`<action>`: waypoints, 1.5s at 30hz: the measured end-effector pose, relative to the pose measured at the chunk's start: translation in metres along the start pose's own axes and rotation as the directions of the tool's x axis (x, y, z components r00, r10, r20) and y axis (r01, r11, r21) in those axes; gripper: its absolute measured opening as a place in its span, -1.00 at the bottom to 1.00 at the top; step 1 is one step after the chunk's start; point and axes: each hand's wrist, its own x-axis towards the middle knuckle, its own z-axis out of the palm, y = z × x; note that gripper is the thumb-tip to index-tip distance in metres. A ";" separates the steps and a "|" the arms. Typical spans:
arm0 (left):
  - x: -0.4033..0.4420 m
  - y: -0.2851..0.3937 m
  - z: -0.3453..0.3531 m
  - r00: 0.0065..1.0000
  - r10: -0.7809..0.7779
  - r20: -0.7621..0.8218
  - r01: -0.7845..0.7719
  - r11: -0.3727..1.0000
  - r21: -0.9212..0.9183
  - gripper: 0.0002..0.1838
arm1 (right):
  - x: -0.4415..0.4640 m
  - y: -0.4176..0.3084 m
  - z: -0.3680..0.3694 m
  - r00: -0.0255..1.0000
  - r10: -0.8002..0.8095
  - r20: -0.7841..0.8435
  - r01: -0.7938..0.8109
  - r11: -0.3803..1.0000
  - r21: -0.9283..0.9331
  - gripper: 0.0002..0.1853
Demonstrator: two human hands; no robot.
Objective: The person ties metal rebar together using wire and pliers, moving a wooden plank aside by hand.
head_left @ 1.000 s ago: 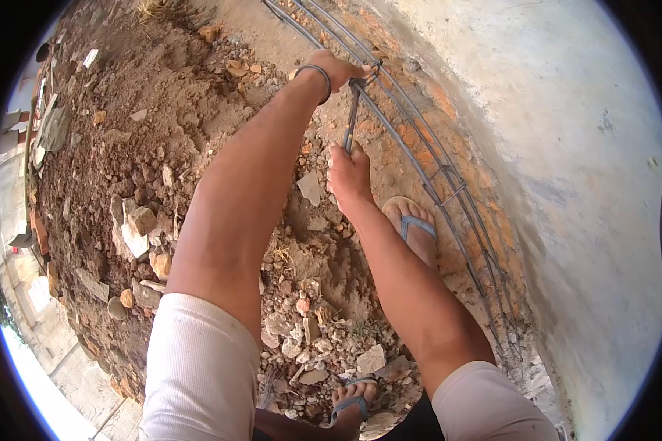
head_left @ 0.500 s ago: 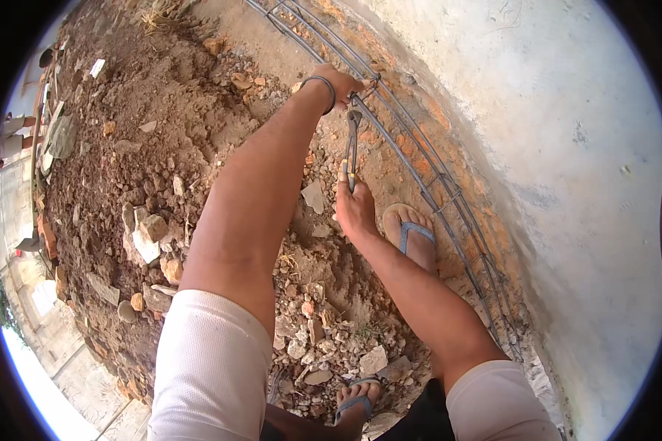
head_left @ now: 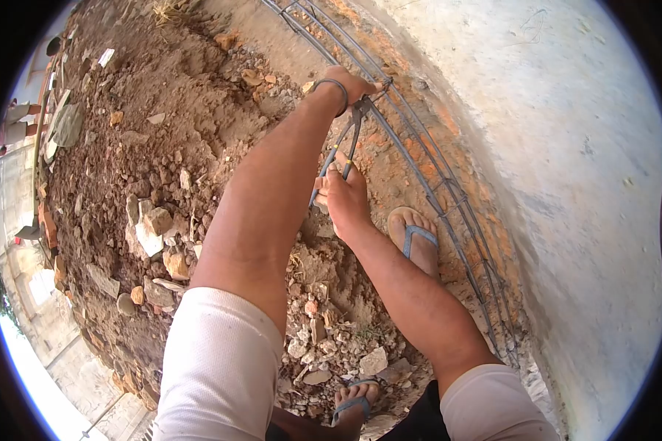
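Note:
A long rebar cage (head_left: 426, 184) of several thin bars with cross ties lies along the foot of the wall. Stretched out ahead, my left hand (head_left: 348, 84) is closed around the cage at one of its ties; the fingertips are partly hidden. My right hand (head_left: 348, 197) grips the handles of a pair of pincers (head_left: 355, 128) with yellow bands. The handles are spread apart, and the dark jaws sit at the near bar, just below my left hand. Whether a tie wire is between the jaws I cannot tell.
A pale plastered wall (head_left: 566, 147) rises on the right. To the left slopes a bank of loose soil and stones (head_left: 125, 220). My sandalled feet (head_left: 421, 239) stand on rubble close to the cage. Another person's legs (head_left: 20, 123) show at the far left.
The pincers' handles have spread apart, and their jaws have moved up to the near bar. My left hand stays at the same tie; the view has shifted slightly.

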 end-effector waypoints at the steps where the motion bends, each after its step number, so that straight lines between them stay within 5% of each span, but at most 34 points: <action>1: -0.002 0.001 0.000 1.000 0.000 -0.002 0.000 1.000 -0.001 -0.55 | -0.001 -0.001 0.003 0.999 0.040 -0.031 -0.039 0.999 0.033 -0.48; 9: -0.003 0.002 -0.004 0.999 -0.023 0.050 0.020 0.999 0.047 -0.37 | 0.003 -0.021 0.011 0.997 0.043 -0.065 -0.040 0.998 0.052 -0.53; 15: 0.002 -0.004 0.000 1.000 0.009 0.011 -0.009 1.000 -0.013 -0.36 | -0.016 -0.074 0.015 0.977 0.191 -0.093 -0.182 0.978 0.099 -0.65; 19: -0.005 0.001 -0.004 1.000 -0.009 0.010 0.010 0.999 -0.048 -0.42 | -0.005 -0.133 -0.028 0.904 0.352 0.242 -0.391 0.909 0.140 -0.76; 27: 0.020 -0.006 0.012 0.999 -0.043 -0.011 0.042 0.993 -0.108 -0.54 | 0.015 -0.180 -0.077 0.778 0.485 0.399 -0.529 0.848 0.002 -0.74; 31: 0.030 -0.016 0.014 1.000 -0.013 -0.023 0.011 0.996 -0.086 -0.54 | -0.021 -0.128 -0.042 0.882 0.428 0.198 -0.445 0.894 0.049 -0.74; 34: 0.010 -0.004 -0.001 0.989 -0.027 0.144 0.020 0.999 0.049 -0.33 | -0.023 -0.101 -0.033 0.890 0.424 0.167 -0.445 0.888 0.118 -0.75; 37: 0.006 0.001 -0.001 0.997 -0.051 0.050 0.050 0.998 0.025 -0.55 | -0.019 -0.084 -0.032 0.898 0.409 0.162 -0.436 0.878 0.199 -0.74; 39: 0.013 -0.005 0.002 0.997 -0.060 0.050 0.062 0.997 -0.048 -0.52 | -0.005 -0.057 -0.036 0.782 0.174 0.598 -0.562 0.612 0.556 -0.71; 43: -0.002 -0.001 0.000 0.997 -0.045 0.055 0.045 0.999 0.010 -0.51 | -0.004 -0.036 -0.009 0.798 -0.021 0.602 -0.536 0.429 0.727 -0.69; 45: -0.001 0.000 -0.004 0.999 -0.032 -0.027 0.032 0.999 -0.024 -0.53 | -0.004 -0.033 -0.005 0.852 0.018 0.523 -0.449 0.540 0.712 -0.74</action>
